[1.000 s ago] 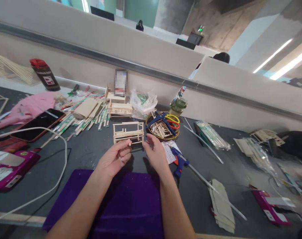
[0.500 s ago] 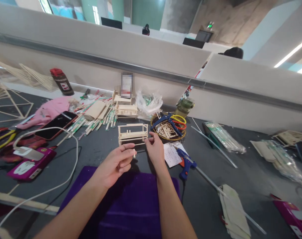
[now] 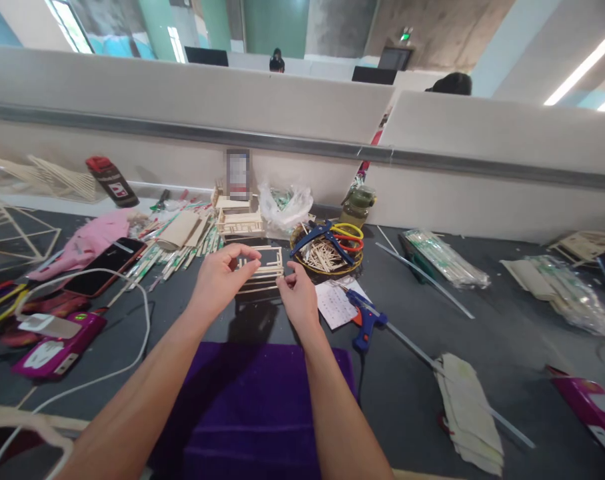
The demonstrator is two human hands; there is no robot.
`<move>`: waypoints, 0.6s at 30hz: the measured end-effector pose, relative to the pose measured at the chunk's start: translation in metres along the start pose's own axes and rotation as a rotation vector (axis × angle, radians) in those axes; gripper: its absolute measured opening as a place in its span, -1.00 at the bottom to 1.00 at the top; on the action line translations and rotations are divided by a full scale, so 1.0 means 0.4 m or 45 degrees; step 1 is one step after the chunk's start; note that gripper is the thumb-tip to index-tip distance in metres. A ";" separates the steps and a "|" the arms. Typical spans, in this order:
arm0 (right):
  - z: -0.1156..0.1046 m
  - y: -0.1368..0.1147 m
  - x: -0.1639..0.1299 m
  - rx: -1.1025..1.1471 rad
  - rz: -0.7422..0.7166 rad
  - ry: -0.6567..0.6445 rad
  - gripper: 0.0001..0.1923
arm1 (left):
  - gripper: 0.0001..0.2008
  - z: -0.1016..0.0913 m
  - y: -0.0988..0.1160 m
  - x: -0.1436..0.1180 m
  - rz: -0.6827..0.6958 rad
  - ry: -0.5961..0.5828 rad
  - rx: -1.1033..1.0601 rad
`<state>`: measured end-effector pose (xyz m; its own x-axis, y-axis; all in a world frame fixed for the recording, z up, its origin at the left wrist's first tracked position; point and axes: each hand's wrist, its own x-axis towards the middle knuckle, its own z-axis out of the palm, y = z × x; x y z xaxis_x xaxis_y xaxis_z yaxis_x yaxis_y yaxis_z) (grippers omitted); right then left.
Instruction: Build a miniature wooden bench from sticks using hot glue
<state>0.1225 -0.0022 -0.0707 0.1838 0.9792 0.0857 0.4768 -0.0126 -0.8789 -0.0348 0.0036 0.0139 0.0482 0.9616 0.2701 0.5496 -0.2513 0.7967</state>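
Note:
A small model frame of thin wooden sticks [image 3: 262,288] stands on the dark table in front of me. My left hand [image 3: 225,277] is over its left part, thumb and forefinger curled together in a pinch. The short wooden stick between those fingertips is mostly hidden. At the frame's right end my right hand [image 3: 298,293] is closed, its thumb and fingertips gripping the corner. Just behind the frame sits a second stick model [image 3: 240,223], like a small railed balcony.
Right of the frame stand a basket [image 3: 332,272] of short sticks with blue pliers on top, a paper sheet [image 3: 335,305] and a blue glue gun [image 3: 366,320]. A phone [image 3: 105,267], a white cable [image 3: 146,313] and a magenta power strip [image 3: 60,347] lie left. A purple cloth [image 3: 252,413] is nearest me.
My left hand has moved forward and up with the short stick, from in front of the frame to over it. My right hand stays at the frame's right end. The view has shifted slightly.

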 end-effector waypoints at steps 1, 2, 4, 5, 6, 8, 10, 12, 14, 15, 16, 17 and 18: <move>0.000 0.000 0.000 -0.004 -0.005 -0.001 -0.55 | -0.83 0.005 -0.003 0.003 -0.012 -0.008 0.029; 0.000 0.001 0.000 -0.006 -0.008 -0.001 -0.55 | -0.80 0.011 -0.005 0.005 -0.015 -0.012 0.050; 0.000 0.002 0.000 -0.002 -0.011 -0.005 -0.56 | -0.73 0.024 -0.010 0.007 0.008 -0.006 0.093; 0.000 0.002 -0.001 0.002 -0.009 -0.007 -0.56 | -0.69 0.031 -0.012 0.007 0.025 0.008 0.123; 0.000 0.002 -0.002 0.005 -0.007 -0.008 -0.56 | -0.66 0.036 -0.015 0.006 0.037 0.025 0.155; 0.001 0.002 -0.003 0.009 -0.006 -0.007 -0.56 | -0.66 0.044 -0.020 0.004 0.043 0.055 0.220; 0.001 0.002 -0.003 0.003 -0.008 -0.006 -0.56 | -0.68 0.049 -0.025 0.002 0.027 0.081 0.278; 0.001 0.002 -0.004 -0.005 -0.012 -0.004 -0.56 | -0.70 0.052 -0.029 0.000 0.017 0.106 0.337; 0.001 0.003 -0.005 -0.012 -0.009 -0.009 -0.55 | -0.72 0.054 -0.031 -0.001 0.020 0.124 0.379; 0.001 0.004 -0.005 -0.014 -0.008 -0.010 -0.55 | -0.72 0.055 -0.031 -0.001 0.023 0.129 0.392; 0.001 0.004 -0.006 -0.017 -0.007 -0.011 -0.55 | -0.73 0.057 -0.031 -0.001 0.024 0.134 0.403; 0.001 0.005 -0.006 -0.020 -0.006 -0.012 -0.56 | -0.73 0.058 -0.030 -0.001 0.024 0.138 0.415; 0.001 0.005 -0.007 -0.021 -0.007 -0.012 -0.56 | -0.73 0.060 -0.029 -0.001 0.021 0.144 0.428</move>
<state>0.1226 -0.0048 -0.0731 0.1730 0.9812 0.0856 0.4920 -0.0108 -0.8705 -0.0211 0.0089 -0.0086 -0.0232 0.9347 0.3546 0.7944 -0.1981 0.5742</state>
